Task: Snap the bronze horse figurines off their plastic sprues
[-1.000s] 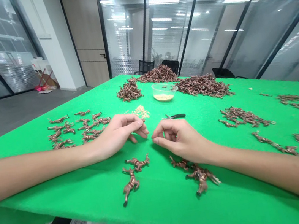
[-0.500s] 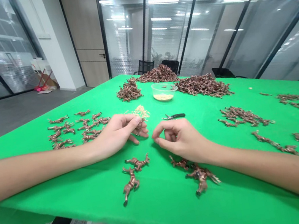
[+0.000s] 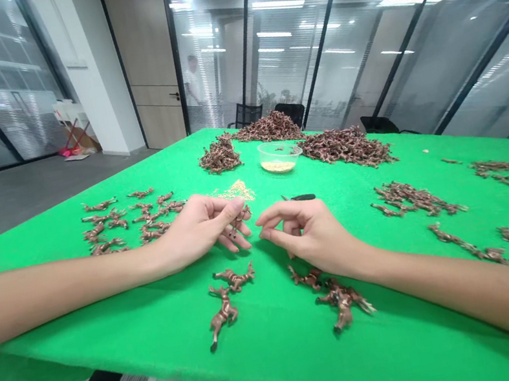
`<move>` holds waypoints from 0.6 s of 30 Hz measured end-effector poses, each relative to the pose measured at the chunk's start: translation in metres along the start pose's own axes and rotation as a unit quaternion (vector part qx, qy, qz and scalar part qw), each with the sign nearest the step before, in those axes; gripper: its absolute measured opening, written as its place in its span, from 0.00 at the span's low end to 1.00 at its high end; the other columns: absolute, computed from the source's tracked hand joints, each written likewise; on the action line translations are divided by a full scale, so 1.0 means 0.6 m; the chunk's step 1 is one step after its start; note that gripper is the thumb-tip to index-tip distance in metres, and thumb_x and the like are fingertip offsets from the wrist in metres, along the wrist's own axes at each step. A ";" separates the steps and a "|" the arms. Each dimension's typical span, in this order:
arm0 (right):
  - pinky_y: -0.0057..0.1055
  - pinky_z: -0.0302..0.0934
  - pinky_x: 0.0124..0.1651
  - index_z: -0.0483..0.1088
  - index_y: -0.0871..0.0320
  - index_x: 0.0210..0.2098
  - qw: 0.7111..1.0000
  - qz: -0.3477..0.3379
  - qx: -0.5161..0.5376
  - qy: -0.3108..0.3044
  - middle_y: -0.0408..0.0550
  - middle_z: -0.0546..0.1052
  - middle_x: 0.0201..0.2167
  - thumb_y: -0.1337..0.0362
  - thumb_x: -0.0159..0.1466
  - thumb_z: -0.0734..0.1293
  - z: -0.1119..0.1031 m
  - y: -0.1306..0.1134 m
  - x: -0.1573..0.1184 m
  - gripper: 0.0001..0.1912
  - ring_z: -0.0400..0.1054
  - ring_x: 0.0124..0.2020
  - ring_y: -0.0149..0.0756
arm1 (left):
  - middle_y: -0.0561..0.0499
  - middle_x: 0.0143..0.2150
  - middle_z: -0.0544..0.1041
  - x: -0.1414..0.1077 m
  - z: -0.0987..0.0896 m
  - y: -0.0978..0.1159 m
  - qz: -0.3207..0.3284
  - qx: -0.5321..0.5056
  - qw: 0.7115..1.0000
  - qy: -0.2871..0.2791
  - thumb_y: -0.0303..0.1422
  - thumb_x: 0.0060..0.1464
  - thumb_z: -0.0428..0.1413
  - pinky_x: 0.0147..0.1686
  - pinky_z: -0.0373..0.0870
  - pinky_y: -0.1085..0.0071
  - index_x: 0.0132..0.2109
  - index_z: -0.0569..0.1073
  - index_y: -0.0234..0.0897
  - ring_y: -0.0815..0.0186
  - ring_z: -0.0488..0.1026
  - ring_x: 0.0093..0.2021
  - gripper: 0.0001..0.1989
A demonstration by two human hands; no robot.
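Observation:
My left hand [image 3: 208, 221] holds a small brown animal figurine [image 3: 232, 229] between thumb and fingers, which partly cover it. Just to its right, my right hand [image 3: 305, 227] is closed in a pinch, fingertips apart from the figurine; anything between them is too small to make out. Below the left hand lie two brown striped figurines, one on its side [image 3: 235, 278] and one lengthwise [image 3: 223, 315]. Under my right wrist several more figurines [image 3: 345, 304] overlap. Behind the right hand shows the black handle of a plier-like tool [image 3: 304, 197], its front mostly hidden.
A clear plastic bowl [image 3: 280, 150] holds pale small bits, with a loose heap of them [image 3: 239, 189] nearby. Large figurine piles [image 3: 345, 148] stand at the back. Figurines lie in groups at left [image 3: 100, 218] and right [image 3: 416, 196] on the green cloth [image 3: 162, 338].
My left fingers have shifted, turning the figurine slightly and spreading the lower fingers. The right hand has barely moved, now covering more of the tool. A person appears behind the glass.

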State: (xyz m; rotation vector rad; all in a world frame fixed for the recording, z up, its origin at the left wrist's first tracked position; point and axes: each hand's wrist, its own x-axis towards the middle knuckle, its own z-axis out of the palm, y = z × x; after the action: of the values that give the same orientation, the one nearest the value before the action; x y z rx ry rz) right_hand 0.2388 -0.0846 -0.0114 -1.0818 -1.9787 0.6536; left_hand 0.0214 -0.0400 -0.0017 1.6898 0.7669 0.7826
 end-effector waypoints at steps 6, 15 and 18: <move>0.23 0.57 0.21 0.77 0.59 0.41 0.999 0.020 0.039 0.020 0.43 0.81 0.32 0.66 0.62 0.71 -0.001 0.001 0.002 0.08 0.62 0.18 0.23 | 0.40 0.38 0.83 -0.005 0.001 0.005 -0.009 0.005 1.000 -0.011 0.46 0.56 0.63 0.31 0.83 0.71 0.41 0.79 0.27 0.55 0.83 0.39 0.22; 0.26 0.65 0.27 0.77 0.59 0.45 0.990 0.042 0.118 0.065 0.46 0.81 0.31 0.63 0.59 0.75 -0.002 0.011 0.004 0.14 0.71 0.24 0.29 | 0.42 0.40 0.84 -0.012 0.007 0.008 0.010 0.036 0.999 -0.015 0.43 0.57 0.63 0.32 0.79 0.73 0.46 0.79 0.30 0.58 0.81 0.42 0.19; 0.27 0.64 0.29 0.76 0.59 0.46 0.989 0.043 0.127 0.064 0.46 0.82 0.31 0.63 0.58 0.75 -0.001 0.008 0.006 0.17 0.72 0.26 0.30 | 0.45 0.39 0.83 -0.015 0.008 0.008 0.029 0.065 0.997 -0.008 0.42 0.56 0.64 0.32 0.74 0.77 0.45 0.79 0.31 0.65 0.79 0.36 0.17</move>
State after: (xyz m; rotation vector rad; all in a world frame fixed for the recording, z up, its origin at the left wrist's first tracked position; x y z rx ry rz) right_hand 0.2400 -0.0792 -0.0133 -1.0292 -1.6944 0.8354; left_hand 0.0209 -0.0509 0.0008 1.8391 0.7749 0.7724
